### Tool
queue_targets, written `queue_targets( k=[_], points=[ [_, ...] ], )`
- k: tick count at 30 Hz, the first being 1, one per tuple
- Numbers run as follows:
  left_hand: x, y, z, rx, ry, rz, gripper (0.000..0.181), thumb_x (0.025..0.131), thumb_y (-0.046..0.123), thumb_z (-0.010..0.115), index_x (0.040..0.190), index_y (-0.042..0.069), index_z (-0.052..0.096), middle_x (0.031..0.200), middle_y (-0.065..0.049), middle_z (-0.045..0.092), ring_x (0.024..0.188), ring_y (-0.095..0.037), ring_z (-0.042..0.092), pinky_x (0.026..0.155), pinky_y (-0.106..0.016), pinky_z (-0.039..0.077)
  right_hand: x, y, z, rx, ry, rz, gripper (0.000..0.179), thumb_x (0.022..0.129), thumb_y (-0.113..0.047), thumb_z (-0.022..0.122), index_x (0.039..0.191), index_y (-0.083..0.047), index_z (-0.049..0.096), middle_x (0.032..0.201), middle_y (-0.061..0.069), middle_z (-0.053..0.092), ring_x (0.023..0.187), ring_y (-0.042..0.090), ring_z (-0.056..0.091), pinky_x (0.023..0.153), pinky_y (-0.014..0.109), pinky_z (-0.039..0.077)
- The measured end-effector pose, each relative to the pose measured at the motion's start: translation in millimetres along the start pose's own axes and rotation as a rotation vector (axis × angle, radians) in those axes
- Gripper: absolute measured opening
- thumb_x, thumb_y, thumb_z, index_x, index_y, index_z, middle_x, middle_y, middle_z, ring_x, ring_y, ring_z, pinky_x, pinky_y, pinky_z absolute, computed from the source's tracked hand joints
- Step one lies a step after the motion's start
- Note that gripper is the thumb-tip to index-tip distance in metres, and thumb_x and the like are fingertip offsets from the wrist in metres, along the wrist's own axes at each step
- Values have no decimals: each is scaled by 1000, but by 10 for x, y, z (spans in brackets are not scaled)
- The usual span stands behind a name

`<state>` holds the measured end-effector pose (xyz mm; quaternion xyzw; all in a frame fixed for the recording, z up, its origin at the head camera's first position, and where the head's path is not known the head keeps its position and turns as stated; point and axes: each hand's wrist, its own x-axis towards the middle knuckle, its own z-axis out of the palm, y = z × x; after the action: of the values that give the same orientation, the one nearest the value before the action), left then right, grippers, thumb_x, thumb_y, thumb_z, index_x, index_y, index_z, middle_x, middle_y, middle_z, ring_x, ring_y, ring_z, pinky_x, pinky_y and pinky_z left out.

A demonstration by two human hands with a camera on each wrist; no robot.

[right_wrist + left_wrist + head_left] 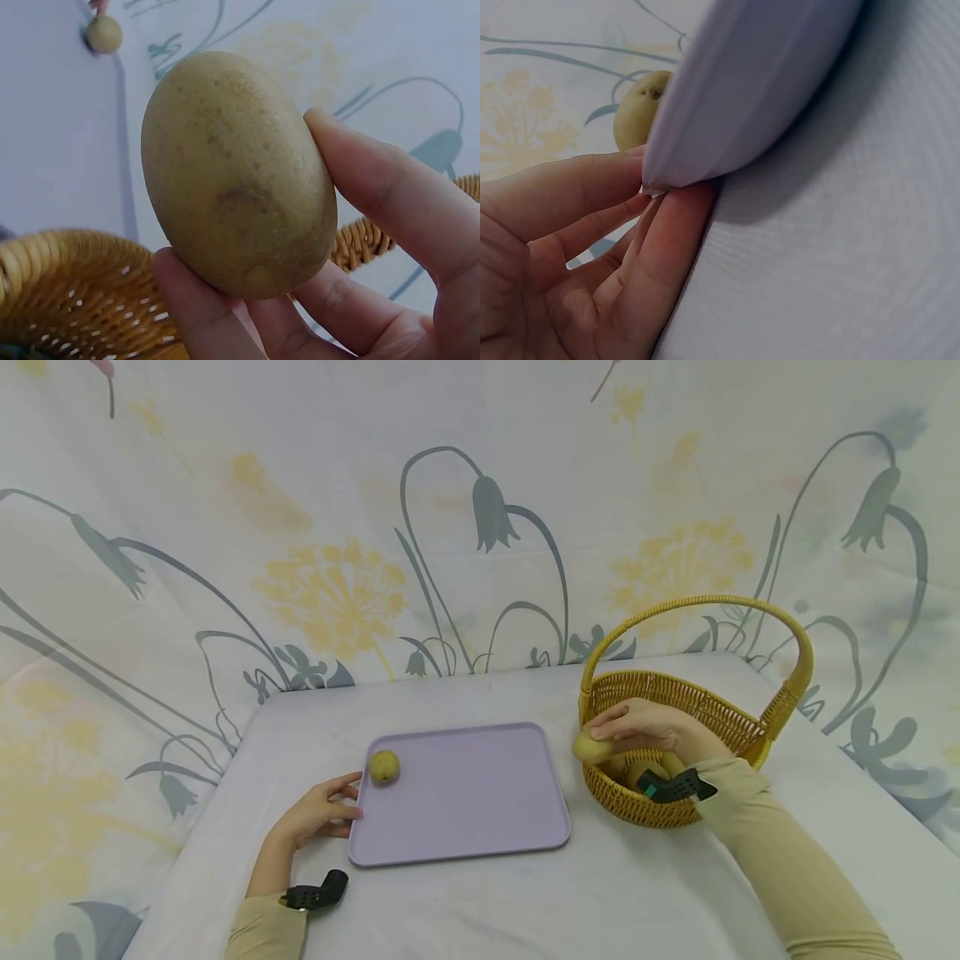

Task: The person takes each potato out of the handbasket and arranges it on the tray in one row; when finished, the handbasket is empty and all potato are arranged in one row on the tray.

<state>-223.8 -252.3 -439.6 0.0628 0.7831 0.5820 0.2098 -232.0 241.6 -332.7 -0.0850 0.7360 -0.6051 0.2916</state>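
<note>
My right hand (651, 727) holds a potato (240, 176) between thumb and fingertips, over the left rim of the wicker basket (637, 810). In the right wrist view the potato is oval, yellow-brown and speckled. At the tray's left edge, my left hand (318, 814) pinches the rim of the lavender tray (465, 793). The left wrist view has the thumb at the rim's upper side and fingers (671, 255) below it. Another potato (385, 767) lies in the tray's upper left corner, close to the left hand.
More potatoes (643, 770) lie inside the basket, partly hidden by the right hand and wrist camera. The basket's tall handle (697, 602) arches above it. A white cloth (480, 910) covers the table, and a flower-printed curtain (480, 585) hangs behind.
</note>
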Motion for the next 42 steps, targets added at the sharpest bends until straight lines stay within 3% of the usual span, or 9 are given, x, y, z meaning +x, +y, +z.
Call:
queue_targets(
  k=[6,15,23,30,42],
  points=[
    [-2,2,-3,2,0,0,76,79,1,65,142,-7,22,116,-19,40,79,-14,58,66,-31,56,41,-27,92,-11,-13,-14,48,86,-10,62,123,18,47,90,2,67,84,12,64,81,28,52],
    [-10,-2,-4,-6,-12,6,76,80,1,64,142,-8,21,117,-20,40,80,-15,58,66,-32,56,130,-74,198,8,-41,-28,35,84,-6,62,115,10,59,91,0,67,81,10,63,77,25,53],
    [-2,-17,-8,-8,-15,9,76,80,2,65,142,-8,22,117,-21,40,79,-15,58,66,-32,56,245,-103,301,-7,-106,-44,41,85,-7,62,120,13,54,94,2,66,84,14,64,78,28,53],
    [11,-17,-11,-14,0,-2,75,80,1,65,142,-6,24,117,-19,40,80,-15,58,66,-31,56,351,-147,412,-1,-102,-43,32,84,-7,63,112,10,60,87,2,67,81,13,64,78,28,53],
    [4,-9,-18,-13,-7,5,76,79,1,65,142,-7,22,118,-21,40,80,-15,57,66,-33,56,594,-166,600,-13,-115,-34,42,85,-7,61,119,16,52,90,3,66,81,14,63,78,29,53]
  ],
)
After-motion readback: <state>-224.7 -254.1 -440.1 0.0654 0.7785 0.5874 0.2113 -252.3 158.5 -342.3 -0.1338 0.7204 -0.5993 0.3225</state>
